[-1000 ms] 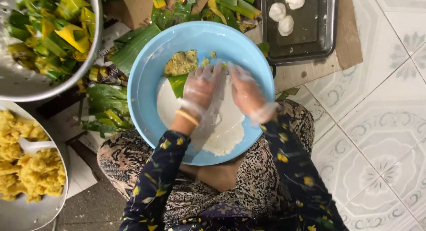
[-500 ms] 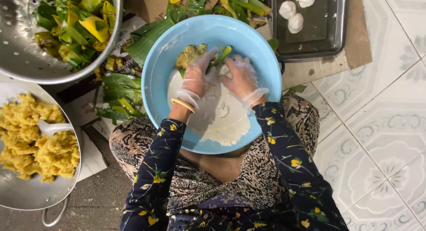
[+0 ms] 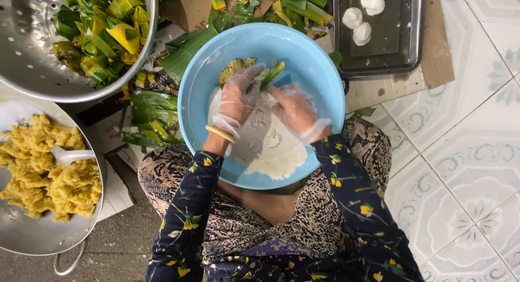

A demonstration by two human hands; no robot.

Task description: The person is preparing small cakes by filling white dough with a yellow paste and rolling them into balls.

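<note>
A: What takes up most of the view?

B: The blue bowl [image 3: 325, 92] on the person's lap, over a tiled floor [image 3: 466, 168]. A wide mass of white dough [image 3: 268, 146] lies across its bottom, so plenty is left to portion out.

A: And around it?

B: To the left, a metal pan [image 3: 32, 233] heaped with yellow filling [image 3: 49, 174], a white spoon [image 3: 73, 155] stuck in it. Above that, a colander [image 3: 32, 49] full of folded green leaves [image 3: 103, 35]. More leaves lie loose between the colander and the bowl.

A: Anything finished?

B: A dark tray [image 3: 395, 41] at the upper right carries three white dough balls [image 3: 362, 17]; most of the tray is bare. I judge the work is at an early stage.

A: The hands?

B: Both wear thin clear gloves. The left hand [image 3: 238, 100] is curled around a small leaf parcel [image 3: 260, 76] at the far side of the bowl. The right hand [image 3: 295, 109] presses in from the other side, fingers closed against the same parcel, just above the dough.
</note>
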